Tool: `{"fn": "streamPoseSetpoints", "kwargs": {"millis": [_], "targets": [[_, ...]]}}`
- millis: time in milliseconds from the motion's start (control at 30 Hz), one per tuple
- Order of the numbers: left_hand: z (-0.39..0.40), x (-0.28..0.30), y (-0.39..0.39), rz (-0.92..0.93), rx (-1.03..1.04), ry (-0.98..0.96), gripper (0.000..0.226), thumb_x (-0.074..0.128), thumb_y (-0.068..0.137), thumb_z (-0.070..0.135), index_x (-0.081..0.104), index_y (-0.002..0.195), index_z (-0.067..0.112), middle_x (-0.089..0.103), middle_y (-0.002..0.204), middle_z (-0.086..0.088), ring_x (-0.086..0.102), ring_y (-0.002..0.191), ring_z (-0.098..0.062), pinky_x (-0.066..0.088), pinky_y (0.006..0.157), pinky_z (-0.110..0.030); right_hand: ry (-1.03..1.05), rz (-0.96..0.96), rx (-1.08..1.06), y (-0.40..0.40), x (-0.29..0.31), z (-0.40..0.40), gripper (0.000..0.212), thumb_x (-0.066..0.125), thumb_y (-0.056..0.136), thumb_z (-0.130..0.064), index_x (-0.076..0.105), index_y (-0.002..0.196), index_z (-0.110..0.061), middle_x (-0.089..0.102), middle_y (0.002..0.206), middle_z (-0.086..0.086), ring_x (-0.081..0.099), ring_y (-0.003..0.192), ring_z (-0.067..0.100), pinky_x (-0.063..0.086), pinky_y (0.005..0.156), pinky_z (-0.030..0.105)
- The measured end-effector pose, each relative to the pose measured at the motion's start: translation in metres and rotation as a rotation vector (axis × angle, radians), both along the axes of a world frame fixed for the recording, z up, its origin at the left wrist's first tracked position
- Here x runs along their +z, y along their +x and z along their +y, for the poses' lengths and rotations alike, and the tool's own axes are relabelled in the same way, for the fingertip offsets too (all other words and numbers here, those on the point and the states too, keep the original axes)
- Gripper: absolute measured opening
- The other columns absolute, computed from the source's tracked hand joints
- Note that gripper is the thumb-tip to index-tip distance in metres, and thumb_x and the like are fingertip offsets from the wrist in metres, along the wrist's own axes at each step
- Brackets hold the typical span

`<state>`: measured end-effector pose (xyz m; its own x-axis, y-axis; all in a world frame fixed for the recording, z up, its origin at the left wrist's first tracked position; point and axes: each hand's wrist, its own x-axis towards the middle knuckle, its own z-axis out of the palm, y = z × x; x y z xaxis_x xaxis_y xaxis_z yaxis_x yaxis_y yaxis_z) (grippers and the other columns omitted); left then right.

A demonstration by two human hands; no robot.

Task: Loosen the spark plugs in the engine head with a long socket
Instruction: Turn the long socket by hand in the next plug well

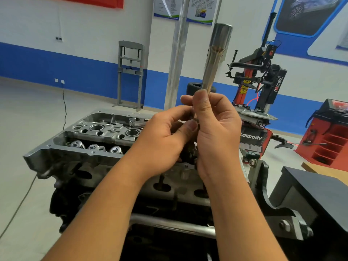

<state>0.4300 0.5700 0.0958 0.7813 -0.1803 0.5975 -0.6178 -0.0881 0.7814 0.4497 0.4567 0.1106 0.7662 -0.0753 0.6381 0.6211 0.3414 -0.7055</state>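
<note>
On the left, the engine head (98,129) is seen with 2 open plug wells. The left hand (162,140) is curled on the tool's hidden lower end. The long socket (214,59) is pinched upright by the right hand (214,125). It should be seated squarely before turning.

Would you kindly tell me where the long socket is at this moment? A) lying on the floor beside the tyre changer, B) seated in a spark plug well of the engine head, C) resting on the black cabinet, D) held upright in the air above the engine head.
D: the long socket stands upright in the right hand above the engine head, with the left hand at its lower end.
</note>
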Motion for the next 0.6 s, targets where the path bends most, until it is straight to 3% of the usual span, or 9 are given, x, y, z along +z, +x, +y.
{"fn": "streamPoseSetpoints", "kwargs": {"millis": [200,333,433,600], "targets": [[-0.0026,-0.0009,0.0015,-0.03,0.067,0.041,0.029,0.051,0.108,0.021,0.062,0.125,0.042,0.073,0.111,0.02,0.07,0.101,0.001,0.052,0.062,-0.009,0.012,0.023,-0.002,-0.0009,0.0,-0.0003,0.021,0.076,0.088,-0.036,0.069,0.091,-0.017,0.078,0.096,0.011,0.075,0.09,0.02,0.06,0.079,0.032],[-0.0031,-0.0016,0.0045,-0.034,0.067,0.049,0.029,0.051,0.109,0.018,0.064,0.131,0.031,0.075,0.112,0.014,0.071,0.105,-0.004,0.057,0.075,-0.015,0.047,0.015,-0.055,0.001,-0.0015,0.0015,0.022,0.08,0.083,-0.032,0.064,0.088,-0.018,0.076,0.096,0.02,0.075,0.083,0.021,0.058,0.073,0.027],[-0.0036,-0.002,0.0057,-0.056,0.099,0.03,0.024,0.058,0.105,0.016,0.067,0.125,0.027,0.075,0.107,0.01,0.073,0.101,-0.008,0.062,0.083,-0.025,0.043,-0.005,-0.061,0.0018,-0.0017,0.0,0.024,0.079,0.083,-0.036,0.064,0.086,-0.017,0.077,0.092,0.014,0.075,0.082,0.019,0.058,0.072,0.025],[-0.0044,-0.0049,0.0079,-0.095,0.177,-0.021,0.018,0.073,0.096,0.023,0.067,0.11,0.031,0.072,0.092,0.012,0.073,0.082,-0.013,0.058,0.07,-0.032,0.017,0.019,0.004,0.0007,-0.0003,-0.0001,0.026,0.069,0.089,-0.037,0.068,0.089,-0.011,0.078,0.092,0.008,0.075,0.081,0.018,0.06,0.071,0.028]]}}
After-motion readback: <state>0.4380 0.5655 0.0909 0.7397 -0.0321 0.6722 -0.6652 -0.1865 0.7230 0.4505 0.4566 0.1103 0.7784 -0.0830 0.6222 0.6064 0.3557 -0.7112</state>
